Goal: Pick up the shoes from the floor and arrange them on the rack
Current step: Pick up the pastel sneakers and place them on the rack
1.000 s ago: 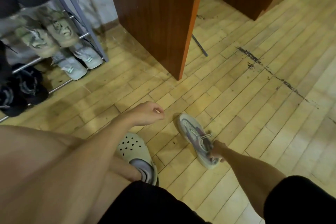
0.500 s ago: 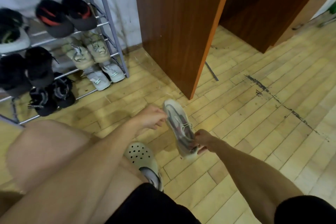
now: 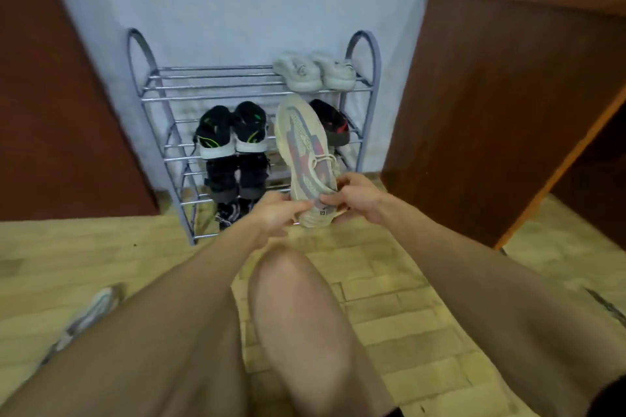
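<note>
Both bare forearms are extended from the lower corners toward the centre of the frame, where the left hand (image 3: pixel 274 218) and right hand (image 3: pixel 360 201) are brought close together, fingers curled and closed on the heel of a sneaker (image 3: pixel 306 159). A bent bare knee (image 3: pixel 294 281) is seen between the arms, lower centre.

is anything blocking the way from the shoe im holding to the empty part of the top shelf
Nothing visible does. Both hands, left and right, hold the sneaker in front of the rack; the top shelf's left side is bare, and the pale pair sits at its right end.
</note>
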